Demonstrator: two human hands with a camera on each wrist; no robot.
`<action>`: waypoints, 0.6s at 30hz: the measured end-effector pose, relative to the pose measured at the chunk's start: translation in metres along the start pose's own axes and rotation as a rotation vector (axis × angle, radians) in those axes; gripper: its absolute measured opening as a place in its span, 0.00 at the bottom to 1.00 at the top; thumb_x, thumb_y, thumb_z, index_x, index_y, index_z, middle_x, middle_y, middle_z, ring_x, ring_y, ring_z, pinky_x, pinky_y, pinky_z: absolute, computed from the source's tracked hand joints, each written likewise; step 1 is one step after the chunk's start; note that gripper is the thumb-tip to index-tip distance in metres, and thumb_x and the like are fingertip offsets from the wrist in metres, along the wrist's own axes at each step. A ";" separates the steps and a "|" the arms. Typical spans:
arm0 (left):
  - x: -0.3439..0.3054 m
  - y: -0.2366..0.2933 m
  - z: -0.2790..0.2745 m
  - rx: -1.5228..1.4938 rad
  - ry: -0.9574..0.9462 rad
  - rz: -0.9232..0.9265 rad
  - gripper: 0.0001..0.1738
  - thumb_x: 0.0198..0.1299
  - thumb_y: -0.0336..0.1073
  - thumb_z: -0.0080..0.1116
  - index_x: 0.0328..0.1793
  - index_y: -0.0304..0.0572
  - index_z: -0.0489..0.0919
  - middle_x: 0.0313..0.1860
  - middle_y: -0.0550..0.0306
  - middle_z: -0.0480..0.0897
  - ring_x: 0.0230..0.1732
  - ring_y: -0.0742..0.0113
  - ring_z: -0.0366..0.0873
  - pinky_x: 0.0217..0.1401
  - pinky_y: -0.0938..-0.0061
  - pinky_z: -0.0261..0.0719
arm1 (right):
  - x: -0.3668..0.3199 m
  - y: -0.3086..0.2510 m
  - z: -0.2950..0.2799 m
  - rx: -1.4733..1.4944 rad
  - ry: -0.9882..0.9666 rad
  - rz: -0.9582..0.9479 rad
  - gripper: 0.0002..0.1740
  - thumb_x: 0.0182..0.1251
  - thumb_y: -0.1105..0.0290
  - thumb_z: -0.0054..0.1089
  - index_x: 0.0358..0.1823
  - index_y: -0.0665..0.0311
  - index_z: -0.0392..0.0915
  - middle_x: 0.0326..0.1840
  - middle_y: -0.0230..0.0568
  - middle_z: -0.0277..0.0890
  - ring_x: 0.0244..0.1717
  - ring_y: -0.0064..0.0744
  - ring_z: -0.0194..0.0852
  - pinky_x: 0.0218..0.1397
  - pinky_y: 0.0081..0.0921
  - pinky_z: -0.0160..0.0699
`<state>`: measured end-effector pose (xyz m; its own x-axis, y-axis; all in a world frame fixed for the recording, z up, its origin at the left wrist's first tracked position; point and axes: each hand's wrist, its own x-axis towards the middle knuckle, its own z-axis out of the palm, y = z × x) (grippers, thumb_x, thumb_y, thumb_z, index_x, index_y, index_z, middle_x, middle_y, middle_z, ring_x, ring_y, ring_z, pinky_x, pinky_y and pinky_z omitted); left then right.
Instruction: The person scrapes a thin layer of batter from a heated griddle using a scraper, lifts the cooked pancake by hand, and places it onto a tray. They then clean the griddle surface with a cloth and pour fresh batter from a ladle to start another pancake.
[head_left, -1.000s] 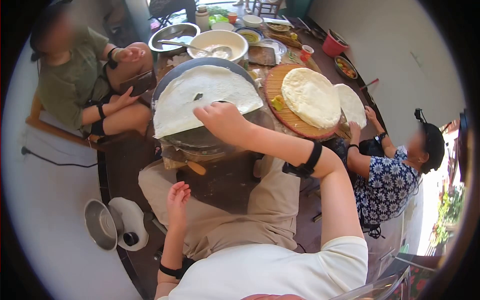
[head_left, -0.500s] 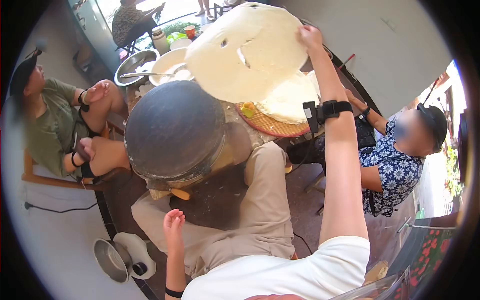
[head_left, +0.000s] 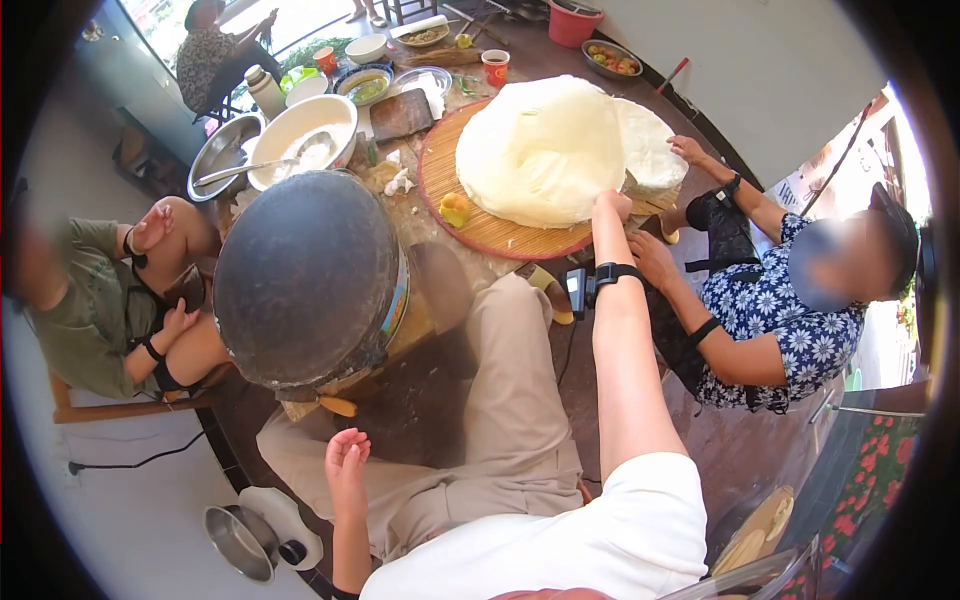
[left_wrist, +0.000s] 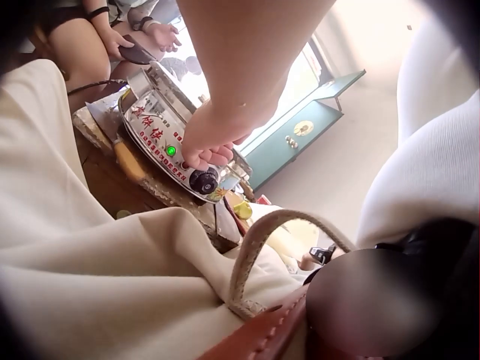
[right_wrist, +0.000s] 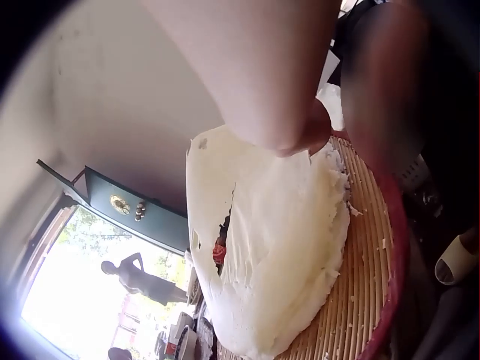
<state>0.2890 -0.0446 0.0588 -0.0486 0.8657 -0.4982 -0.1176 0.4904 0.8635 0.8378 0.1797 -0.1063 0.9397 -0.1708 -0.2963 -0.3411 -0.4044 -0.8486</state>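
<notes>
In the head view, my right hand point(head_left: 612, 205) pinches the near right edge of a thin, pale round pancake point(head_left: 540, 150). The sheet lies largely over a stack of pancakes on a round woven tray point(head_left: 437, 165). From the right wrist, the pancake point(right_wrist: 285, 217) hangs in loose folds from my fingers, and a long tear shows in it. My left hand point(head_left: 347, 462) is held over my lap with fingers loosely bent and nothing in them. Beyond it stands a bare, dark round griddle point(head_left: 300, 275); the left wrist view shows its control panel point(left_wrist: 157, 135) with a lit green light.
A white bowl of batter point(head_left: 340, 120) with a ladle stands behind the griddle, beside a metal basin point(head_left: 222, 150). A yellow piece point(head_left: 454, 209) lies on the tray's edge. One person point(head_left: 790, 290) sits at the right, another point(head_left: 80, 300) at the left. Paper cup point(head_left: 495, 68) behind.
My right hand lifted the pancake off the griddle, swung it up and rightward, and lowered it over the stack on the tray. The left hand stayed over my lap.
</notes>
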 end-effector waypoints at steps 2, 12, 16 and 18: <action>-0.003 0.001 0.000 0.003 0.002 0.002 0.12 0.62 0.29 0.48 0.52 0.37 0.71 0.45 0.57 0.75 0.47 0.71 0.73 0.55 0.76 0.70 | 0.014 0.005 -0.009 0.005 -0.043 0.020 0.11 0.55 0.69 0.54 0.36 0.67 0.80 0.37 0.52 0.80 0.39 0.45 0.80 0.42 0.34 0.77; 0.040 -0.057 -0.041 -0.343 0.274 -0.290 0.28 0.62 0.34 0.51 0.67 0.38 0.59 0.63 0.53 0.66 0.60 0.62 0.65 0.63 0.65 0.64 | 0.031 0.025 -0.044 -0.465 -0.315 -0.533 0.24 0.48 0.67 0.57 0.49 0.71 0.72 0.47 0.55 0.74 0.51 0.49 0.72 0.56 0.36 0.68; 0.087 -0.075 -0.058 -0.446 0.305 -0.497 0.27 0.61 0.39 0.54 0.65 0.44 0.61 0.64 0.54 0.64 0.64 0.59 0.61 0.67 0.62 0.58 | -0.004 0.008 -0.070 -0.741 -0.378 -0.634 0.32 0.44 0.69 0.59 0.54 0.75 0.67 0.51 0.58 0.70 0.54 0.54 0.68 0.59 0.37 0.64; 0.106 -0.089 -0.062 -0.552 0.176 -0.472 0.23 0.61 0.40 0.54 0.61 0.45 0.65 0.59 0.55 0.68 0.63 0.59 0.63 0.68 0.61 0.55 | -0.024 0.008 -0.076 -0.638 -0.368 -0.860 0.35 0.43 0.69 0.61 0.56 0.77 0.64 0.53 0.60 0.69 0.56 0.56 0.66 0.61 0.38 0.63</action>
<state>0.2327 -0.0029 -0.0755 -0.0226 0.5242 -0.8513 -0.6440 0.6437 0.4135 0.8106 0.1128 -0.0725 0.7829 0.6173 0.0772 0.5703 -0.6625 -0.4856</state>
